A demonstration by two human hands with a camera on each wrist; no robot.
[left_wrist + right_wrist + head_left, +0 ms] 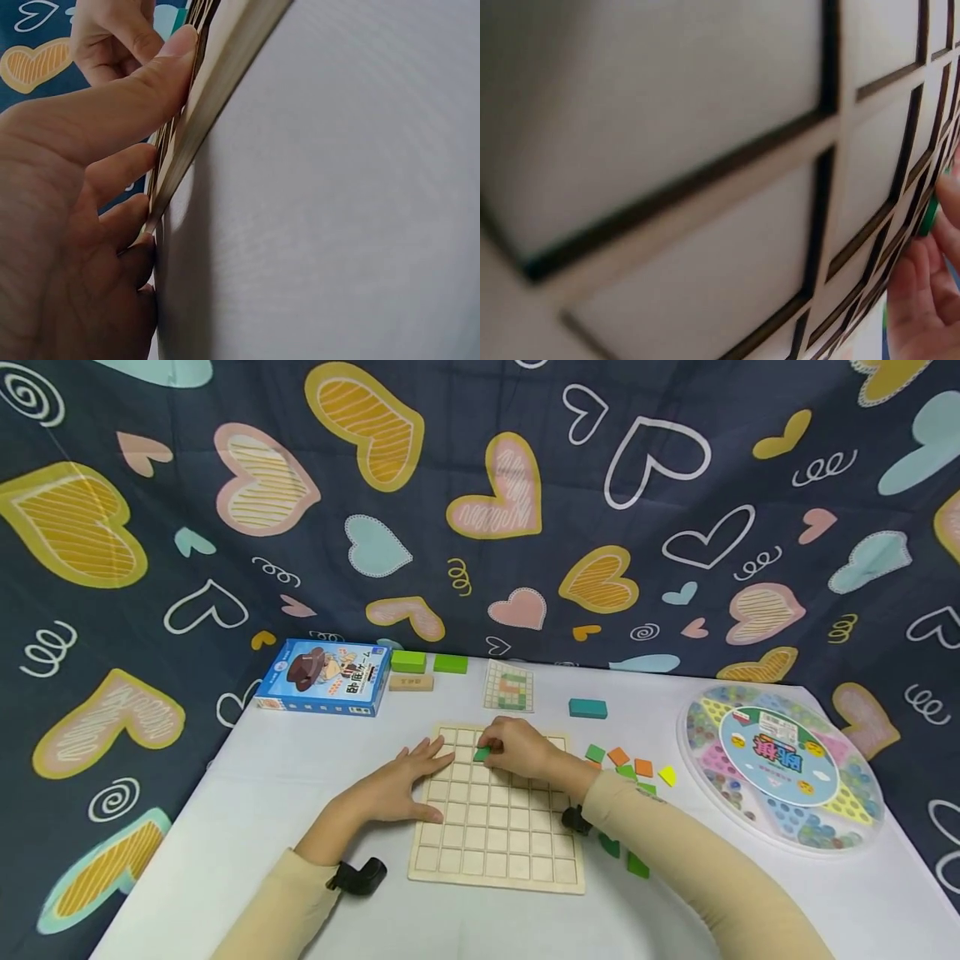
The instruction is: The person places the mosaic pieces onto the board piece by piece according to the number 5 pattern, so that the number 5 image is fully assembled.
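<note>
A wooden grid board (pixel 497 818) with square recesses lies on the white table. My right hand (pixel 521 747) pinches a green square tile (pixel 482 754) over a cell in the upper left part of the board. In the right wrist view the green tile (pixel 928 216) shows between thumb and fingers at the grid surface. My left hand (pixel 397 783) rests along the board's left side with fingers spread, its thumb and fingertips at the edge. The left wrist view shows that thumb (pixel 176 56) lying on the board's rim (pixel 217 90).
Loose orange (pixel 617 756), green and yellow tiles lie right of the board, some behind the right forearm. A pattern card (pixel 510 685) and a teal block (pixel 588 708) stand behind it. A blue game box (pixel 326 677), green blocks (pixel 408 662) and a round marble game (pixel 780 760) flank them.
</note>
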